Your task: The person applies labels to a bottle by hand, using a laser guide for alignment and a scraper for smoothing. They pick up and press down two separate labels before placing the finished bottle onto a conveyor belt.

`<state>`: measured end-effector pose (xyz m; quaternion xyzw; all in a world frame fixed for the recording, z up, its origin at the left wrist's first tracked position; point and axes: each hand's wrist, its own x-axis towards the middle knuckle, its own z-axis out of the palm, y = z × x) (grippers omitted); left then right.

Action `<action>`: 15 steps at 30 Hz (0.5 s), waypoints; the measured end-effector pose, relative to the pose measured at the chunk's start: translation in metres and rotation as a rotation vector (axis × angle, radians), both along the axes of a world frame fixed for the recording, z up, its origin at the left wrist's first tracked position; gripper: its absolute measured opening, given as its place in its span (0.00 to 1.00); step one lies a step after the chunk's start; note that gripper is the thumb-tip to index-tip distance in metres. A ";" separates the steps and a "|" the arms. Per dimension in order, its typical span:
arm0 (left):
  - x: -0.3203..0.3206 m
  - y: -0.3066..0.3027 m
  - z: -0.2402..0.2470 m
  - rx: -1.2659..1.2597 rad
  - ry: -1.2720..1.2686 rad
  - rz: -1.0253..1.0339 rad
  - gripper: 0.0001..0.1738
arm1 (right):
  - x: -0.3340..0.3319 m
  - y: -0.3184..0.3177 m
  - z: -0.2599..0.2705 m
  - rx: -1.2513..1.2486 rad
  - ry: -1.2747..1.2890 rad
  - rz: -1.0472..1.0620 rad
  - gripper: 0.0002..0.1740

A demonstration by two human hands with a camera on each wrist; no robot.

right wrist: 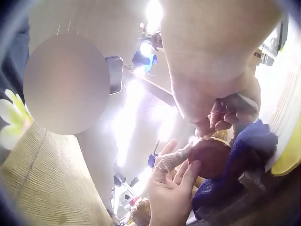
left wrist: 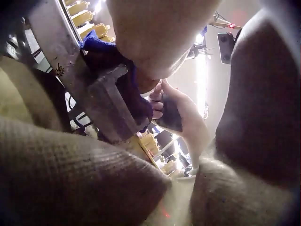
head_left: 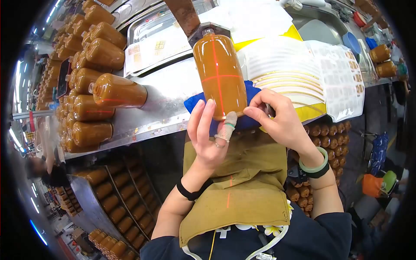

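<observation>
One bottle (head_left: pixel 219 73) on blue cloth (head_left: pixel 253 93): left hand (head_left: pixel 208 134) spread, right hand (head_left: pixel 277 119) pinching small item (head_left: pixel 268 108); label sheets (head_left: pixel 333 73) behind.

The left hand (left wrist: pixel 155 33) fills the top of the frame as a blurred mass of skin, and coarse tan cloth (left wrist: pixel 70 174) bulges across the bottom and right. Under the hand a blue rag (left wrist: pixel 106 54) lies on the metal edge of the tabletop (left wrist: pixel 51 37), where a grey bracket (left wrist: pixel 110 106) juts out. Just beyond, the right hand (left wrist: pixel 181 110) has its fingers (left wrist: pixel 156 102) curled round a dark object (left wrist: pixel 169 117) too blurred to identify, and yellowish bottles (left wrist: pixel 82 12) show at the top left.
</observation>
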<state>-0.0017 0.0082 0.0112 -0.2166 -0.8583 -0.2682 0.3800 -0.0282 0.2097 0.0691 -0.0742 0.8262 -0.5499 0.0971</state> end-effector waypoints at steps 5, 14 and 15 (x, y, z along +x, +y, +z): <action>-0.013 0.000 -0.007 0.187 0.016 -0.084 0.22 | 0.000 -0.005 -0.005 0.025 0.102 -0.022 0.10; -0.006 0.001 -0.003 0.100 0.030 -0.023 0.12 | 0.002 -0.011 -0.010 -0.001 0.224 -0.023 0.09; -0.007 0.003 -0.003 0.106 0.047 -0.048 0.11 | 0.002 -0.010 -0.009 0.000 0.224 -0.025 0.09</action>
